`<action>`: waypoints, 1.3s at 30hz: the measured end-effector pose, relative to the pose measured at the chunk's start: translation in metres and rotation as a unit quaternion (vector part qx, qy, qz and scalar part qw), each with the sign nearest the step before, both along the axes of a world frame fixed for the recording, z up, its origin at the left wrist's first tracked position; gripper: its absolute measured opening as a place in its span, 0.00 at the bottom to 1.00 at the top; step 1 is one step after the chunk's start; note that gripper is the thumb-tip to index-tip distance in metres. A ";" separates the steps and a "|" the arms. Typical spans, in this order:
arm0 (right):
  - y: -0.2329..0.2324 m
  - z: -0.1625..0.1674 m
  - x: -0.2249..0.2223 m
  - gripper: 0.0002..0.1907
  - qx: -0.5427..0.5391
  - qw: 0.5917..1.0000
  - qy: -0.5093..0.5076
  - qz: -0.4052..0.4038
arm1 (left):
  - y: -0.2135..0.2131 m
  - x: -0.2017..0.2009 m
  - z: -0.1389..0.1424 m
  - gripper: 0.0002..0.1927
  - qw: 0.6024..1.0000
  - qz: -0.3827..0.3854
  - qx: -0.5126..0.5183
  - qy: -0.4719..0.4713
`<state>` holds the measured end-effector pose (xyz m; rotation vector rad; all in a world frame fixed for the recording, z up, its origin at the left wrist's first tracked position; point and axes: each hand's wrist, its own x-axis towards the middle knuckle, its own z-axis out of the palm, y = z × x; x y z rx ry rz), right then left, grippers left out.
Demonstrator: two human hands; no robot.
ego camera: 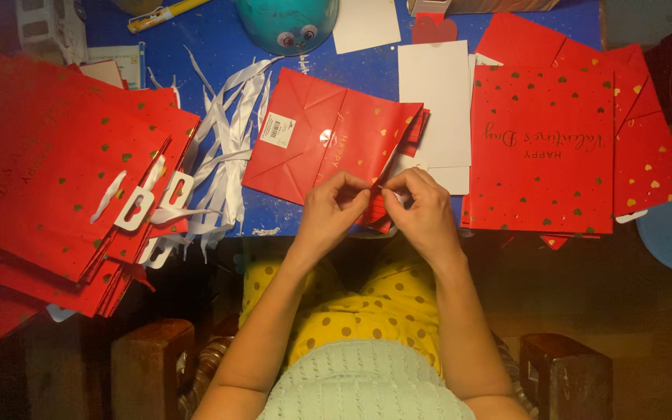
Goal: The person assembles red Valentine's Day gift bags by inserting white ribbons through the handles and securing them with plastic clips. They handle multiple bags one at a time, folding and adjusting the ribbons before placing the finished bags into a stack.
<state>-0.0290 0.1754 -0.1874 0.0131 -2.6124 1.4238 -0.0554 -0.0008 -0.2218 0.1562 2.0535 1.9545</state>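
Observation:
A flat red paper gift bag (pixel 328 136) with gold hearts lies on the blue table (pixel 219 43) in front of me, its bottom flap turned up with a white label on it. My left hand (pixel 334 208) and my right hand (pixel 423 208) meet at the bag's near edge, fingertips pinched together on the top rim of the bag. What lies between the fingertips is too small to make out.
A thick stack of red bags with white hang tabs (pixel 64 179) fills the left. White ribbon strips (pixel 227 148) lie beside it. Another pile of red bags (pixel 546 148) sits right, with white cards (pixel 435 101) between. A teal bowl-like object (pixel 288 22) stands at the back.

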 end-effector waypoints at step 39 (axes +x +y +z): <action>-0.017 -0.021 0.002 0.03 0.165 0.978 0.129 -0.006 | -0.032 -0.054 0.024 0.36 0.777 0.046 -0.509 0.368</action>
